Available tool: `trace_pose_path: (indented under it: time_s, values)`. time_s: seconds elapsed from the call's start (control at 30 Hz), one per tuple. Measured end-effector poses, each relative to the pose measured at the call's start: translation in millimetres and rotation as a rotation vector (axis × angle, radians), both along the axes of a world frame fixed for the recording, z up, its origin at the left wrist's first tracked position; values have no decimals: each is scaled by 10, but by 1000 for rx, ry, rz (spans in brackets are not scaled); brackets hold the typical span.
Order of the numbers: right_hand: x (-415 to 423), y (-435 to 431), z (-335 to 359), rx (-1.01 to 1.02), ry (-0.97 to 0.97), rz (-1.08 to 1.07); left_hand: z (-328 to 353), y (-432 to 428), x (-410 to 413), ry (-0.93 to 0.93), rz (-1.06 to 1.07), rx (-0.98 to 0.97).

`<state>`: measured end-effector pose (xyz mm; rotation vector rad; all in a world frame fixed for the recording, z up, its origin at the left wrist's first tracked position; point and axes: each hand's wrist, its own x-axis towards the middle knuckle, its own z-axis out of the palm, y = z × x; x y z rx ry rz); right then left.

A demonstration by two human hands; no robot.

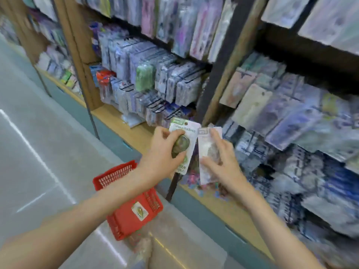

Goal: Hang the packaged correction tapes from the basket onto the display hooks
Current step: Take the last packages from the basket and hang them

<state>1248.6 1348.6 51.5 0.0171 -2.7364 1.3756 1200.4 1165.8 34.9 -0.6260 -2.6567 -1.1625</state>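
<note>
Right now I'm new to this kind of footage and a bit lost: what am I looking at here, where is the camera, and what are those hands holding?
There is no machine here. A person wears one wide-angle camera on the head, looking forward and down, so you see their own arms. The left hand grips a green-topped pack round its dark bulge. The right hand holds a pale pack beside it. Both packs are in front of display racks crowded with hanging packets, which are blurred. Below the left arm sits a red basket with one more pack inside.
</note>
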Motion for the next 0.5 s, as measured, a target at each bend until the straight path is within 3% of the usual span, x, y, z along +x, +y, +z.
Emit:
trace_pose_path:
  time_s: [0.5]
  values:
    - [2543,2739,2704,337,514,-490,2718,2917,1608,581,-466,133]
